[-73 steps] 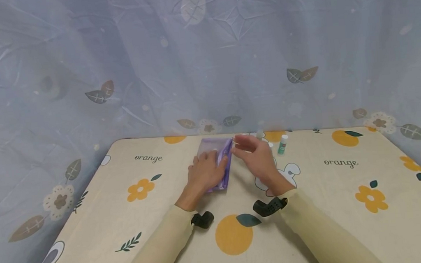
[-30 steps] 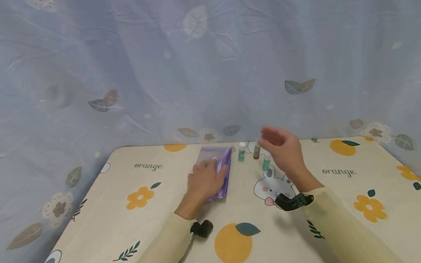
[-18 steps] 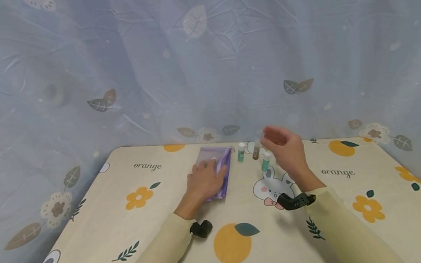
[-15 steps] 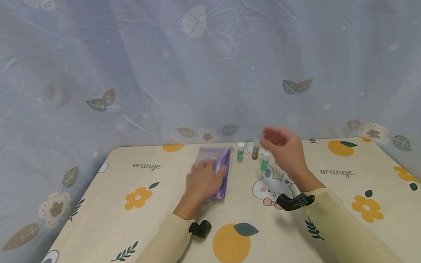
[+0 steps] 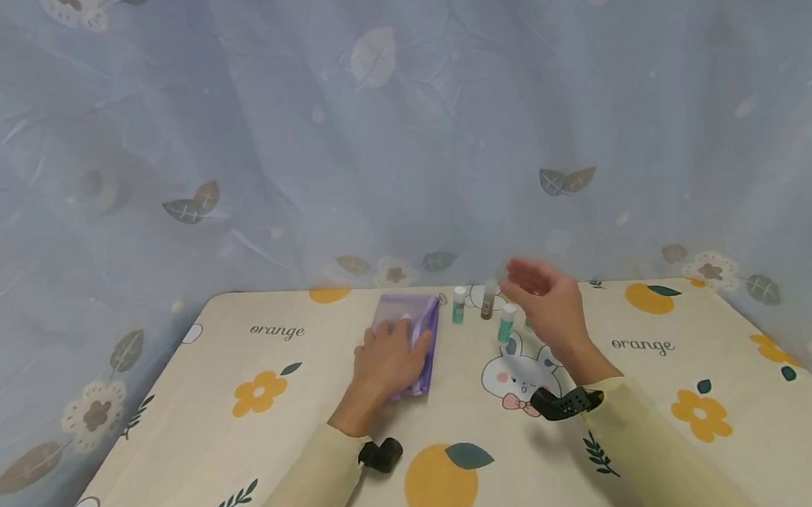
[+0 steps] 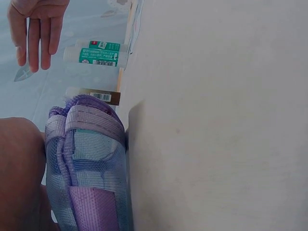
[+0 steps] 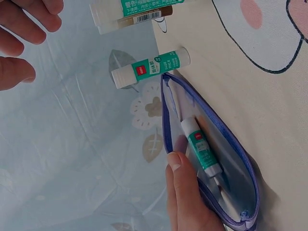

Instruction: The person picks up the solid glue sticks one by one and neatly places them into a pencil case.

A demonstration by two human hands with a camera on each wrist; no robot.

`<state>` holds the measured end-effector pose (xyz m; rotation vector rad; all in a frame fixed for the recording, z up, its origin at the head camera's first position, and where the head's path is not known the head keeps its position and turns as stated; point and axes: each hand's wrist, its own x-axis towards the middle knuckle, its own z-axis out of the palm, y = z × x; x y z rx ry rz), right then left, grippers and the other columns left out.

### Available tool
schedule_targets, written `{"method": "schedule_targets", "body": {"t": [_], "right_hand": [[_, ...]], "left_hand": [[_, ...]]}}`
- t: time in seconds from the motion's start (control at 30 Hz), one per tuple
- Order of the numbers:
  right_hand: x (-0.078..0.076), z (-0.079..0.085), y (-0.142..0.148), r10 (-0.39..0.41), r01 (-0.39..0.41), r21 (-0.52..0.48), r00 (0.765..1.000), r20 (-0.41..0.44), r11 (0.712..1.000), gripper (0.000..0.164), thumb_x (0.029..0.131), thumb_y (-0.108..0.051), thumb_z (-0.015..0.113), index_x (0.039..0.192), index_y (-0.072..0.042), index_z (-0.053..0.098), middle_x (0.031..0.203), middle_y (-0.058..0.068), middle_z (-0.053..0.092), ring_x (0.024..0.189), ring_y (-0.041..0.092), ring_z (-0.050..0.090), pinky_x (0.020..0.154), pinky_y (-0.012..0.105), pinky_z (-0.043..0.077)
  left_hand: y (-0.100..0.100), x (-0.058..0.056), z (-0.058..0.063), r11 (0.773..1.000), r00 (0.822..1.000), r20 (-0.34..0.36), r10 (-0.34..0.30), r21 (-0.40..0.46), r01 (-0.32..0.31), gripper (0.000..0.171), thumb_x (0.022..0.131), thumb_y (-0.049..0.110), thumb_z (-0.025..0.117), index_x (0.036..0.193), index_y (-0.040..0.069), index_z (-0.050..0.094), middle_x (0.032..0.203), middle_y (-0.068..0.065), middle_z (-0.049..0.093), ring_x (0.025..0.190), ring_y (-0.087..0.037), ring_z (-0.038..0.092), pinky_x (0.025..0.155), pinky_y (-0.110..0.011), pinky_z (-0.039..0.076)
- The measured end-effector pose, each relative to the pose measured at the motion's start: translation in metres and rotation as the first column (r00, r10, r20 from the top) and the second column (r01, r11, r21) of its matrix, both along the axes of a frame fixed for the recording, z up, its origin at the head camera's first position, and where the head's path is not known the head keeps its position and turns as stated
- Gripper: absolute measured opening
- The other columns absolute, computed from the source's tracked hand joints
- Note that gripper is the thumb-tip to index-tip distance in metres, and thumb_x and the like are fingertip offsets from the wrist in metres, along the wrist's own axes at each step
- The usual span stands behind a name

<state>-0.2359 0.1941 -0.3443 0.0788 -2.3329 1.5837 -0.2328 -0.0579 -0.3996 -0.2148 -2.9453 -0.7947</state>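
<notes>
My left hand (image 5: 386, 358) lies over a purple mesh zipper pouch (image 5: 392, 308), pinching its upper rim between thumb and forefinger. In the right wrist view the pouch's zipper edge (image 7: 231, 134) gapes, and a green glue stick (image 7: 202, 149) lies inside. My right hand (image 5: 549, 306) hovers to the right, fingers loosely curved, thumb apart, holding nothing. Between the hands stand a green glue stick (image 5: 458, 305), a brown tube (image 5: 488, 301) and a second green glue stick (image 5: 506, 323). Part of another item shows behind the right hand.
A patterned cream cloth (image 5: 352, 480) covers the table. Behind its far edge hangs a pale blue curtain (image 5: 397, 143). A small loop (image 5: 442, 298) sits at the pouch's far right corner.
Since the first frame my right hand has moved right, away from the pouch, to beside the glue sticks, where it stays. My left hand remains on the pouch. The head view has tilted slightly.
</notes>
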Motion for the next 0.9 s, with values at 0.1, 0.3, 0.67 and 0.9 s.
{"method": "schedule_targets", "body": {"t": [0.1,0.3,0.67,0.9], "right_hand": [[0.0007,-0.0029,-0.0015,-0.012,0.012,-0.012,1.000,0.017,1.000,0.050,0.104,-0.025,0.071,0.150,-0.013,0.058,0.152,0.007,0.063,0.142,0.025,0.060,0.119,0.046,0.048],[0.0019,-0.0022,-0.0002,-0.022,0.023,-0.023,0.999,0.033,0.999,0.051,0.103,-0.030,0.072,0.150,-0.015,0.059,0.151,0.005,0.064,0.141,0.023,0.060,0.117,0.042,0.050],[-0.0012,-0.0062,-0.0014,-0.026,0.031,-0.094,0.998,0.059,0.995,0.052,0.103,-0.029,0.072,0.151,-0.014,0.058,0.151,0.006,0.064,0.140,0.023,0.059,0.121,0.043,0.046],[0.0010,-0.0068,-0.0002,-0.027,0.035,-0.098,0.996,0.089,0.995,0.054,0.102,-0.031,0.072,0.151,-0.014,0.058,0.151,0.007,0.064,0.141,0.025,0.058,0.120,0.045,0.046]], "left_hand": [[-0.0018,0.0014,-0.0033,1.000,1.000,-0.003,-0.001,-0.001,0.001,0.065,0.109,0.054,0.043,0.156,0.010,0.051,0.157,-0.023,0.052,0.144,-0.050,0.047,0.110,-0.071,0.042],[-0.0010,0.0015,-0.0019,1.000,1.000,-0.006,-0.004,-0.003,0.004,0.066,0.109,0.055,0.042,0.157,0.010,0.050,0.158,-0.023,0.052,0.144,-0.050,0.047,0.110,-0.071,0.041],[-0.0026,0.0049,-0.0011,1.000,1.000,0.009,0.006,0.003,-0.006,0.066,0.109,0.055,0.042,0.157,0.010,0.050,0.159,-0.022,0.051,0.145,-0.049,0.046,0.111,-0.071,0.041],[-0.0015,0.0014,-0.0017,1.000,1.000,0.000,-0.002,0.003,0.002,0.066,0.109,0.054,0.043,0.156,0.009,0.050,0.158,-0.023,0.051,0.144,-0.050,0.047,0.110,-0.071,0.041]]}}
